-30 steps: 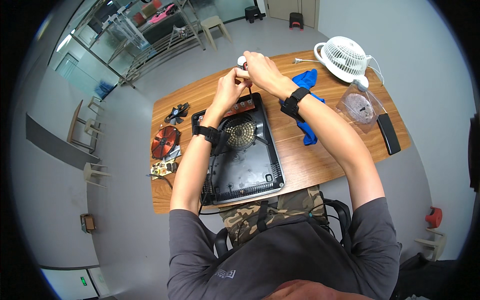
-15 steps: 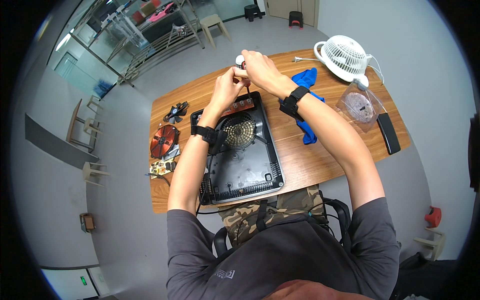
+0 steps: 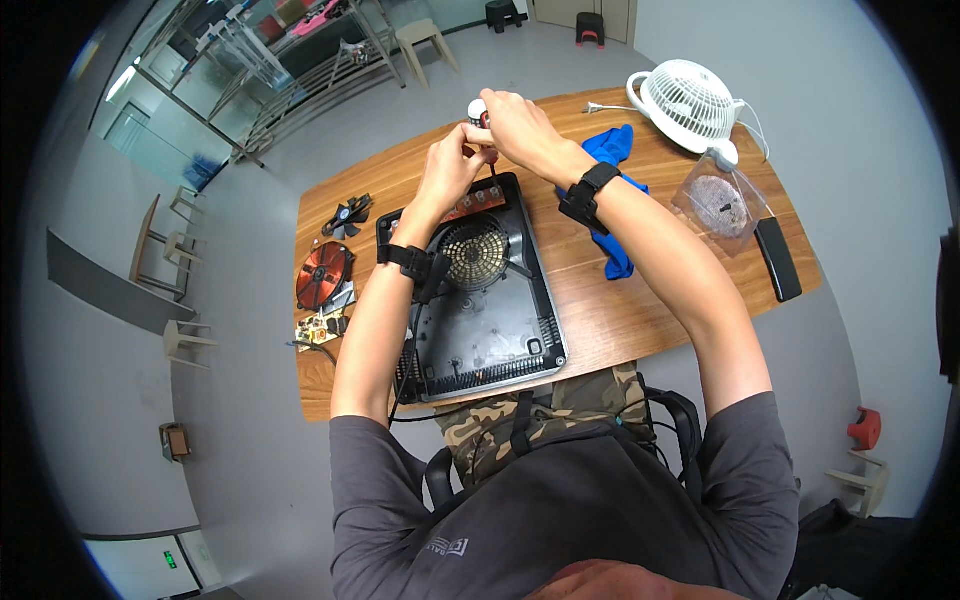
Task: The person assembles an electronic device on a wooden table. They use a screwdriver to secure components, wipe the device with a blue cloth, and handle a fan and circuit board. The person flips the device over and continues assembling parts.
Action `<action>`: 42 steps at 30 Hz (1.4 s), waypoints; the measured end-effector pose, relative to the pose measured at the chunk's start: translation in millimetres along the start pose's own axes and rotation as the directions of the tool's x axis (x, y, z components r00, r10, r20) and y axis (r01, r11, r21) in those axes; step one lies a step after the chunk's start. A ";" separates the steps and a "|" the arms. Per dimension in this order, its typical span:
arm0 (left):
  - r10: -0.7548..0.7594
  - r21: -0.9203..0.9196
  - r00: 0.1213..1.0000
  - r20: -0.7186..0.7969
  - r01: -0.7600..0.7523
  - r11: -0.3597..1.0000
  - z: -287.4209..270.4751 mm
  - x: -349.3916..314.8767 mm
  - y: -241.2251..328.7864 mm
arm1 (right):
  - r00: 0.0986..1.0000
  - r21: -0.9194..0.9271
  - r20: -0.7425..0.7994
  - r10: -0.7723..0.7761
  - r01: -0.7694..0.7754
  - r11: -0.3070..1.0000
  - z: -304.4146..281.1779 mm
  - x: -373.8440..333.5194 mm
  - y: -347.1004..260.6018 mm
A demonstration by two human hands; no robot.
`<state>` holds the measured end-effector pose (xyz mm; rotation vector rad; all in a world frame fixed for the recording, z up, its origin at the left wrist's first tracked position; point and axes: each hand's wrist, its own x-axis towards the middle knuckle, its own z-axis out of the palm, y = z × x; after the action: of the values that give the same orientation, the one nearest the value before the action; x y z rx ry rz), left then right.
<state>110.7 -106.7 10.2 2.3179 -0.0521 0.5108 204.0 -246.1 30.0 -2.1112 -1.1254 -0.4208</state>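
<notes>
A black appliance housing (image 3: 490, 335) with a round vent grille lies on the wooden table in front of me. Across its far end runs a reddish-brown circuit board strip (image 3: 478, 202). Above that strip stands a screwdriver (image 3: 477, 107) with a white-topped, red and black handle, its dark shaft pointing down. My right hand (image 3: 522, 130) is closed around the handle from above. Just below and left, my left hand (image 3: 450, 168) has its fingers closed at the lower part of the screwdriver. The fingers hide most of the handle, and the exact tip contact is hard to see.
Left of the housing lie a black fan blade (image 3: 347, 216), a copper coil disc (image 3: 325, 275) and a yellowish circuit board (image 3: 320, 328). To the right are a blue cloth (image 3: 612, 145), a white fan (image 3: 690, 100), a clear plastic cover (image 3: 718, 205) and a black slab (image 3: 778, 260).
Both hands hold almost the same pose on the screwdriver. The whole view has shifted slightly, and nothing has been let go or picked up.
</notes>
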 end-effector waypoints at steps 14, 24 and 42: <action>0.006 0.065 1.000 -0.013 -0.005 0.998 -5.0 -1.6 14.8 | 0.999 -0.013 0.030 -0.017 0.018 1.000 -5.0 1.7 -4.2; 0.015 0.035 1.000 -0.016 -0.014 0.999 -5.7 -0.9 10.4 | 0.998 -0.034 0.019 -0.060 0.061 0.998 -5.8 3.4 -6.5; 0.038 0.078 0.991 -0.131 -0.028 0.997 1.7 0.2 -3.7 | 0.977 -0.328 0.189 0.098 -0.032 0.944 -28.6 9.8 -36.4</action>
<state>112.2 -105.2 6.7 2.3542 -0.0072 0.6924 180.8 -246.8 71.2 -2.5197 -1.1586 -0.3857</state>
